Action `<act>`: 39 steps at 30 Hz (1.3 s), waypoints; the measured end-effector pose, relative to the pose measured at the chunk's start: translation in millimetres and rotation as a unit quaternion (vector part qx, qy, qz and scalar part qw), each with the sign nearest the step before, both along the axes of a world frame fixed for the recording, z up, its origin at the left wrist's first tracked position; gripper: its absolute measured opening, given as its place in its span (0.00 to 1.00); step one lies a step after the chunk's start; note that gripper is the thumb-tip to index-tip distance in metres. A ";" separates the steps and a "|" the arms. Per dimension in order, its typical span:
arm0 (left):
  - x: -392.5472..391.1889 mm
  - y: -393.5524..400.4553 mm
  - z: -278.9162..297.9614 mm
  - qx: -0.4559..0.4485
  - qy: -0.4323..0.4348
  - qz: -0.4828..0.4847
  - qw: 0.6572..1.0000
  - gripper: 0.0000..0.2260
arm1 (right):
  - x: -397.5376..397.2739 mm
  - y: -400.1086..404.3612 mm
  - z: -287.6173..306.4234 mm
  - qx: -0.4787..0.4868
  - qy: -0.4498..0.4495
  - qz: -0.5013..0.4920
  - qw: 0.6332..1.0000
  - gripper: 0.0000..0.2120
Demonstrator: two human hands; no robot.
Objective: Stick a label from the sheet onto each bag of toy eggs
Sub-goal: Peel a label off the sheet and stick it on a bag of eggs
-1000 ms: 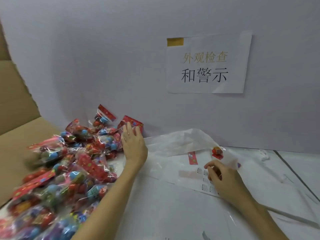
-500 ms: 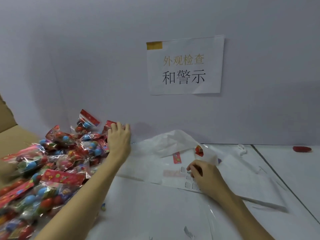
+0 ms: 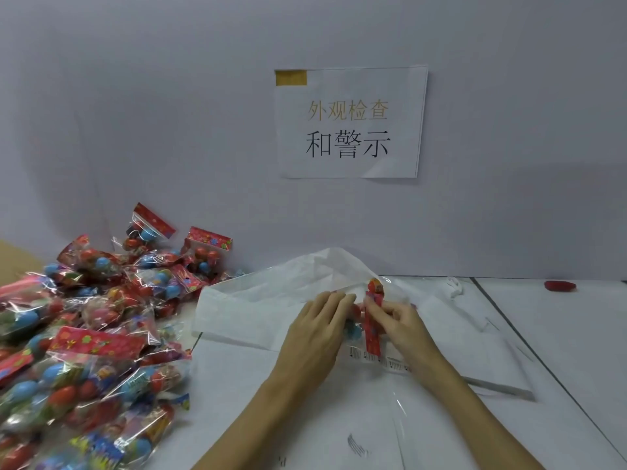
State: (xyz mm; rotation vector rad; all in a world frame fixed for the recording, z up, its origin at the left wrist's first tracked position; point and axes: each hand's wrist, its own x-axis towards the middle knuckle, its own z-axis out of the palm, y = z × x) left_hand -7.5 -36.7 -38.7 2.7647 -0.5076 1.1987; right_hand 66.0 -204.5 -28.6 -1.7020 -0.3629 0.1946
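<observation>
Over the white table, both hands meet on one bag of toy eggs. It is clear plastic with a red printed header, and a blue egg peeks out beneath my fingers. My left hand holds the bag's body from the left and covers most of it. My right hand pinches the red header strip from the right. The label sheet, white with small barcode labels, lies flat just under and in front of the bag. A big pile of the same bags fills the left side.
A crumpled white plastic sack lies behind the hands against the grey wall. A paper sign is taped to that wall. A small red object sits far right. Cardboard shows at the left edge.
My left hand has left the pile and come right to the centre with a bag. My right hand has lifted off the label sheet and now pinches that bag's header.
</observation>
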 end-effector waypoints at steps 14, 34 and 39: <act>4.9 13.1 2.1 -0.650 0.237 -0.090 0.717 0.16 | 5.5 -5.0 -3.8 0.041 0.010 -0.010 0.999 0.15; 2.4 21.7 17.2 -0.671 0.172 -0.105 0.714 0.08 | -4.9 -7.9 9.7 -0.009 -0.123 -0.097 0.988 0.17; 0.4 23.3 21.2 -0.662 0.147 -0.118 0.725 0.10 | -8.8 -8.0 17.3 0.158 0.109 0.019 0.981 0.34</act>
